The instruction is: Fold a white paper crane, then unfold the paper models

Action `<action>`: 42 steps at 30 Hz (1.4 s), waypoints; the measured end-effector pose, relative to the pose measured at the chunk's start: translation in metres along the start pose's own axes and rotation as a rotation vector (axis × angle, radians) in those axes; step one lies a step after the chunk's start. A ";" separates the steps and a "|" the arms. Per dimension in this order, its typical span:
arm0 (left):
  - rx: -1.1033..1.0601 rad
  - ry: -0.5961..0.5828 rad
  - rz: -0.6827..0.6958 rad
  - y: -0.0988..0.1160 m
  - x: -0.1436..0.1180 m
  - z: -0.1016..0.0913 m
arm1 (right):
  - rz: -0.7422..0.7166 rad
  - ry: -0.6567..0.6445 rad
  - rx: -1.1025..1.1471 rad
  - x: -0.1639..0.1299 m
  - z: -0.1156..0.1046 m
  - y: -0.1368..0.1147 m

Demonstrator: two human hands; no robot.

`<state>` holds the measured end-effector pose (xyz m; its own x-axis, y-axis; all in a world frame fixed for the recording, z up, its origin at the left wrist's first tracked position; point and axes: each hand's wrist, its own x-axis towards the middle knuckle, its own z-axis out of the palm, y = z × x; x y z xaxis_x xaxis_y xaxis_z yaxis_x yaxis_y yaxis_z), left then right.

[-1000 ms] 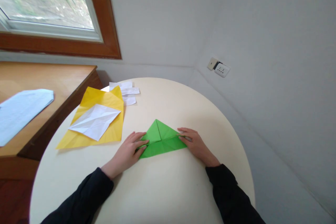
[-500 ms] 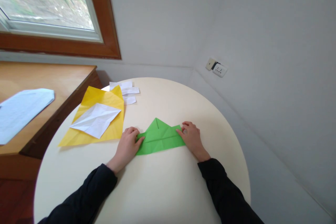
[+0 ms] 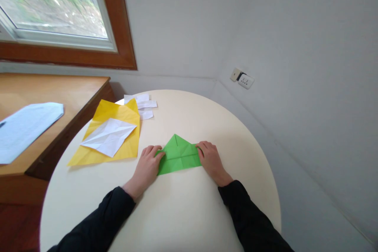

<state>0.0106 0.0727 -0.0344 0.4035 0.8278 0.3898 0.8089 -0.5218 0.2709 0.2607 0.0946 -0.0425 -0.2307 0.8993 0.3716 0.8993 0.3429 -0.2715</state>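
A folded sheet of green paper (image 3: pixel 179 157) lies on the round cream table (image 3: pixel 183 212), its peak pointing away from me and a long crease running across it. My left hand (image 3: pixel 149 163) grips the paper's left end, thumb on top and fingers curled at the edge. At the opposite end, my right hand (image 3: pixel 211 160) is closed on the right edge, its fingertips partly covering the corner. Both ends of the sheet are partly hidden by my hands.
Left of my hands lies a yellow sheet (image 3: pixel 130 141) with a creased white paper (image 3: pixel 110 136) on top. White paper strips (image 3: pixel 147 104) sit behind it. A wooden desk (image 3: pixel 79 86) with papers (image 3: pixel 32 126) adjoins the table's left. A wall socket (image 3: pixel 245 81) is beyond.
My right hand has shifted left and now covers more of the green paper's right end. My left hand has moved slightly right. The view has tilted a little.
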 end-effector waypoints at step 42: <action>-0.911 0.076 -0.623 -0.001 0.009 -0.012 | 0.356 0.175 0.925 0.004 -0.001 -0.003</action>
<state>0.0084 0.0788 -0.0208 -0.0176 0.9998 0.0047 0.2309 -0.0005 0.9730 0.2575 0.0967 -0.0391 0.1198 0.9634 0.2397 0.2463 0.2051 -0.9473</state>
